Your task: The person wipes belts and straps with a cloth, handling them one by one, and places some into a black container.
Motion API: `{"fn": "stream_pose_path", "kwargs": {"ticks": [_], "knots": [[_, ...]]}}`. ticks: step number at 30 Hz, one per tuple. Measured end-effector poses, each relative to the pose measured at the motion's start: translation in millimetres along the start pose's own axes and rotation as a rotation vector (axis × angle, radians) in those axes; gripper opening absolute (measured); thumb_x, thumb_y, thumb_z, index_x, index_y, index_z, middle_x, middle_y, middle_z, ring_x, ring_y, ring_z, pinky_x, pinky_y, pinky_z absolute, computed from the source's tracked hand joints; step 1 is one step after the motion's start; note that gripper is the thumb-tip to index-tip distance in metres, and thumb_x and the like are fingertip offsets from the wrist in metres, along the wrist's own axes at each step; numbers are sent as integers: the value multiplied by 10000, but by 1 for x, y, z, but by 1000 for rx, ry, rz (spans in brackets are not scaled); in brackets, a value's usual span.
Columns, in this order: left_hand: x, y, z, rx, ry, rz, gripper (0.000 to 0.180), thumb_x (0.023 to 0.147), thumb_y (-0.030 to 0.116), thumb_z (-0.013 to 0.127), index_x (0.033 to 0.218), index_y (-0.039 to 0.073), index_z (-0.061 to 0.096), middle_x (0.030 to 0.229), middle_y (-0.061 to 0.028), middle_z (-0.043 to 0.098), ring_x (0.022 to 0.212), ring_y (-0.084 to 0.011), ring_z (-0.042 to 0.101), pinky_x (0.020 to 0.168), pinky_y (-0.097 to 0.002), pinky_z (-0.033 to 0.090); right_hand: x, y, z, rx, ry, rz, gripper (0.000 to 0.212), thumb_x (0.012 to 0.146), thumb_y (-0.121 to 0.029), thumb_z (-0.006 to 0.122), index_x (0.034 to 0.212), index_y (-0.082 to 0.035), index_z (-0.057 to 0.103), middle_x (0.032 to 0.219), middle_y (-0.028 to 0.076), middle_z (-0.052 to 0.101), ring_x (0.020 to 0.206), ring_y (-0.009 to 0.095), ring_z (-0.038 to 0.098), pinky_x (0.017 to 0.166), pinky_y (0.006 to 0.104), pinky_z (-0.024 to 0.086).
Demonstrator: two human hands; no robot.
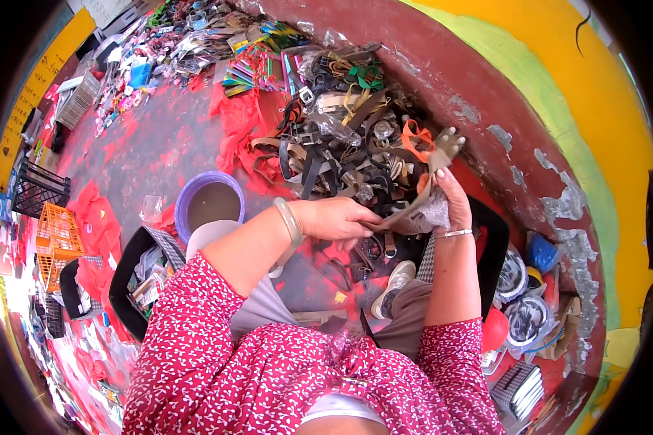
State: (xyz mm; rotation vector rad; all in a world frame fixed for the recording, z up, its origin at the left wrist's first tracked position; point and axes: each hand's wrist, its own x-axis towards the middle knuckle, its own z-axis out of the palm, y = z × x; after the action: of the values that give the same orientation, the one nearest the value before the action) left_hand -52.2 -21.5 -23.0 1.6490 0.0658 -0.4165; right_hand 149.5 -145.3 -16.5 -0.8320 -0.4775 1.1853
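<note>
A grey-brown strap (406, 217) stretches between my two hands, above a heap of belts and straps (334, 138) with metal buckles. Its left end is pinched between the fingers of my left hand (335, 220), which wears a pale bangle. My right hand (453, 199) is closed around the other part, together with a light grey, crumpled piece (435, 212) whose material I cannot make out. Above the right hand, a wider end of the strap (448, 145) sticks up, with small pale spots at its tip. An orange strap (417, 139) lies just beyond it.
A purple bucket (183, 210) of murky water stands left of the heap. Black boxes (127, 268) flank my legs. Farther left are an orange crate (54, 232) and a black crate (40, 192). A peeling red wall (428, 58) bounds the right. Wrapped round items (526, 319) sit nearby.
</note>
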Motion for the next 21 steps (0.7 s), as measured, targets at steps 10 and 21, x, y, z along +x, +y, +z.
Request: {"fn": "stream_pose_path", "kwargs": {"ticks": [10,21], "knots": [[-28,-12,-51,-152,136,-159,254,898,164,469,1077,8,562,642,-53,600,569,-98,579,555,-240,462,9,-15,-10,37,529,-358,245,750,-133,685,938,-35,562,833,105,611,752,219,595,687,355,501],[-27,-40,-64,417,309,-15,361,880,249,518,1148,8,527,990,-97,614,881,-145,580,747,-267,459,-8,-35,-24,-186,522,-212,115,810,-124,614,835,-15,586,743,68,613,589,170,608,539,301,521]]}}
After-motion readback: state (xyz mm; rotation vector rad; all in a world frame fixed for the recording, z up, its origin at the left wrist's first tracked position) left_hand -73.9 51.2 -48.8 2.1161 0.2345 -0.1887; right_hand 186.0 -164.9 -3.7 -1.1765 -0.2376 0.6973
